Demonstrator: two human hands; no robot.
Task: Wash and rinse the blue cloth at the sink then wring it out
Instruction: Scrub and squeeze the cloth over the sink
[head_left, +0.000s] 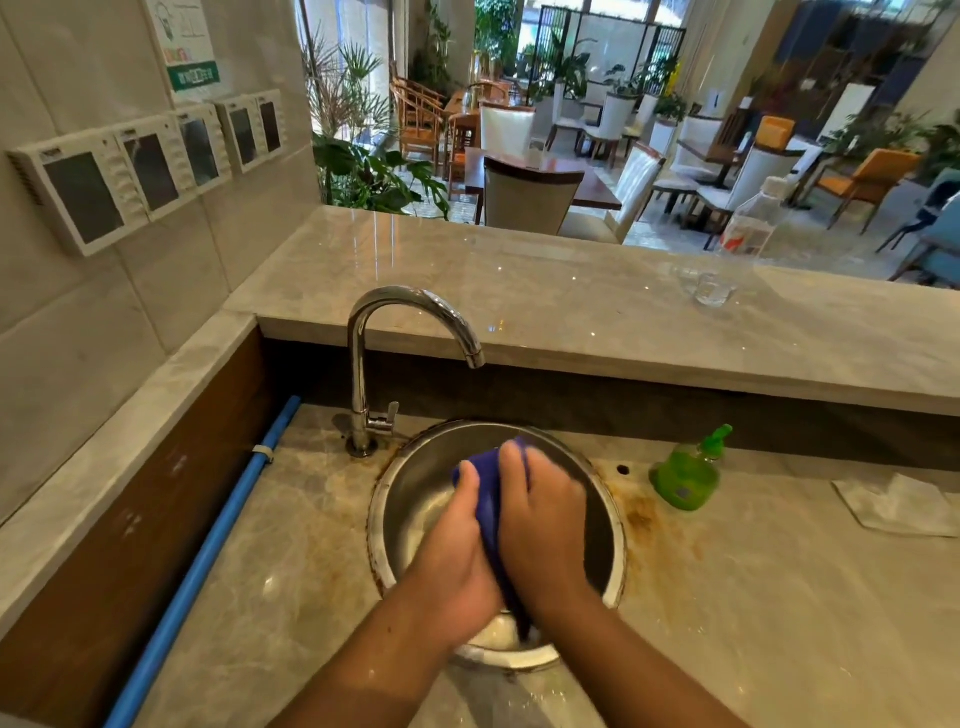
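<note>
The blue cloth (489, 493) is bunched up between my two hands, over the round steel sink (410, 499). My left hand (457, 540) grips its left side with the thumb up along the cloth. On the other side, my right hand (545, 519) wraps over the cloth, and its fingers hide most of the fabric. A dark end of the cloth hangs down below my wrists. The chrome tap (374, 332) arches over the sink's far left edge, and I see no water running from its spout.
A green soap pump bottle (688, 473) stands right of the sink, with a white folded cloth (898, 506) further right. On the raised ledge sit a small glass (714, 288) and a plastic bottle (753, 218). A blue pipe (208, 561) runs along the left wall.
</note>
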